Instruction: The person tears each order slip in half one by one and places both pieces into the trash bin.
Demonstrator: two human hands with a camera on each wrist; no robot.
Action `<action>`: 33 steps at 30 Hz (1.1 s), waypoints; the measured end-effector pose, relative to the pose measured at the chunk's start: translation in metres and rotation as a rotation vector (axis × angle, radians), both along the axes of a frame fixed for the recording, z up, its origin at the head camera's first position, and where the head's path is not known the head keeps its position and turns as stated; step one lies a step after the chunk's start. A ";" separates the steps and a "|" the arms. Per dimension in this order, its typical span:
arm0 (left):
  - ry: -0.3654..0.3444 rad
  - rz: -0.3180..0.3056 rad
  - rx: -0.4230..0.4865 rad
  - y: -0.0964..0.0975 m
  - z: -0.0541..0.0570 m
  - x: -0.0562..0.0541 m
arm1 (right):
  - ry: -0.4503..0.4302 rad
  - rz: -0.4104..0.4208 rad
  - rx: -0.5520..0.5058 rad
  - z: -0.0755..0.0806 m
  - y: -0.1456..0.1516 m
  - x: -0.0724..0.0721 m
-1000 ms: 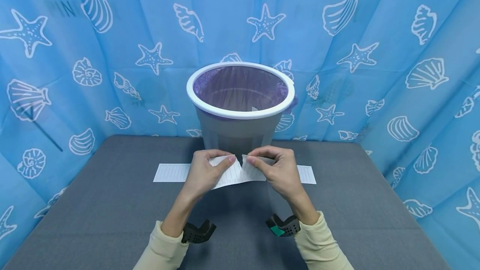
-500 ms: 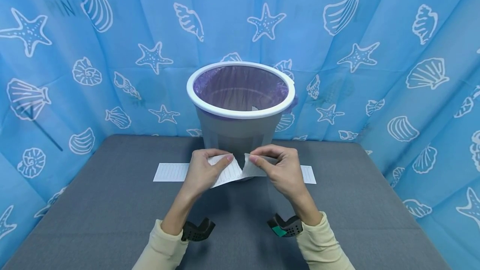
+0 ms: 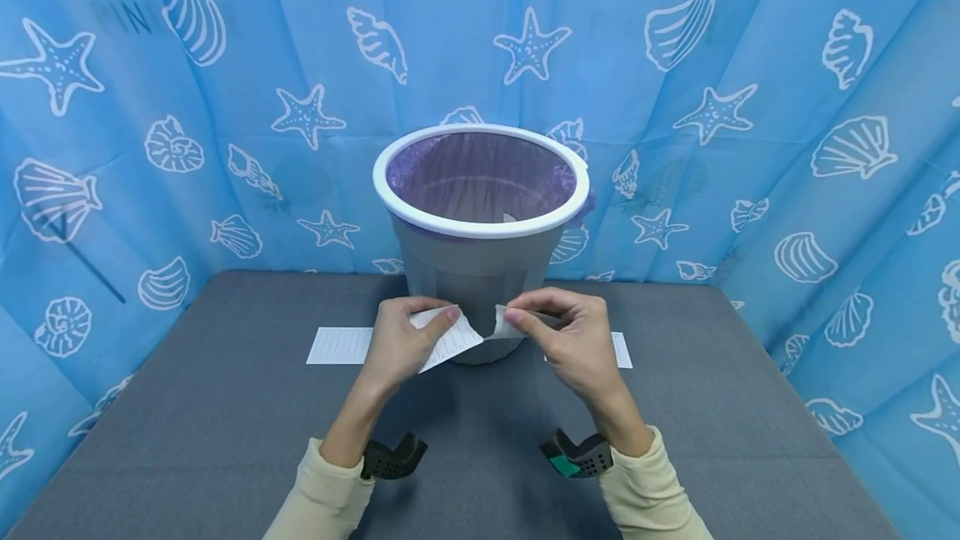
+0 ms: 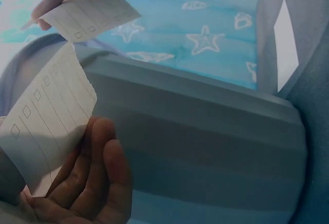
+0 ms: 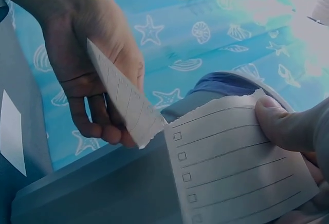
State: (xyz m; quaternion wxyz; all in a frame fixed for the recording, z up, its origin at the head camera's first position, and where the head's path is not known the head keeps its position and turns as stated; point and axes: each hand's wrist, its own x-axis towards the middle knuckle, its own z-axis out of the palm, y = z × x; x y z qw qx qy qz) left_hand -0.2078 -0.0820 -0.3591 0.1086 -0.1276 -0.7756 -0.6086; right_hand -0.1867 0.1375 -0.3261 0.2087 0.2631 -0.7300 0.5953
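A lined paper sheet with checkboxes is torn nearly across in front of the bin. My left hand (image 3: 397, 342) pinches the left piece (image 3: 456, 343) between thumb and fingers. On the other side, my right hand (image 3: 573, 342) pinches the right piece (image 3: 502, 323) by its upper torn edge. The two pieces spread apart at the top and still meet at a lower corner. Ragged tear edges show on the left piece (image 4: 56, 106) in the left wrist view and on the right piece (image 5: 231, 157) in the right wrist view.
Behind the hands stands a grey bin (image 3: 476, 265) with a white rim and purple liner; a white scrap (image 3: 509, 217) shows inside. Lined paper lies on the grey table at left (image 3: 337, 346) and, partly hidden, right (image 3: 623, 350). A blue shell-print curtain (image 3: 480, 40) hangs behind.
The tear has run down the sheet, so the gap between its pieces is wider. My right hand has moved right and slightly up, my left hand slightly left.
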 end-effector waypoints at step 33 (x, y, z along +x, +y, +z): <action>-0.008 0.123 0.034 -0.059 0.035 -0.007 | -0.167 -0.206 0.075 0.003 0.070 -0.041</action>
